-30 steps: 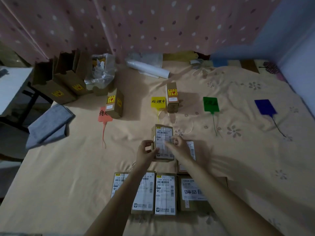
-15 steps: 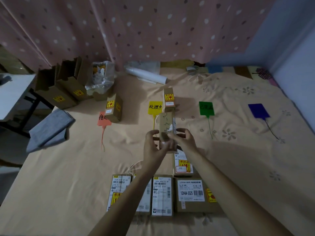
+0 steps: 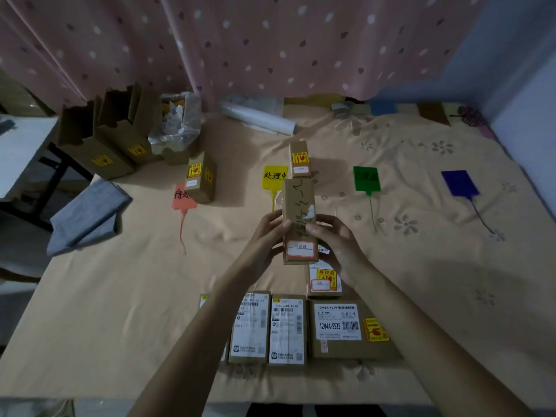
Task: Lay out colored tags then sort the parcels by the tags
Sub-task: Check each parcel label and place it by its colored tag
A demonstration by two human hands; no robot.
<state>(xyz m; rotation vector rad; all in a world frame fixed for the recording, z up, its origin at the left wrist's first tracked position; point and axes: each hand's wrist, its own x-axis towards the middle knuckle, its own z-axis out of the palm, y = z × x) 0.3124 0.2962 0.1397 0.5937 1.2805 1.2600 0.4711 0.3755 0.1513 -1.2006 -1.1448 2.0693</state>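
Four tags are lying across the bed [image 3: 120,296]: orange tag [image 3: 182,197], yellow tag [image 3: 274,176], green tag [image 3: 366,178], blue tag [image 3: 459,183]. Two parcels are standing by them: one [image 3: 201,176] on the orange, another [image 3: 299,159] beside the yellow. Five more are lying near. The left hand [image 3: 267,233] and right hand [image 3: 337,239] are curling round a held parcel [image 3: 299,221] above the bed, hiding the yellow tag's tail. Open cartons [image 3: 102,136] are sitting far left.

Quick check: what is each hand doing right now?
Left hand: grips the left side of the raised parcel.
Right hand: grips the same parcel's right side.
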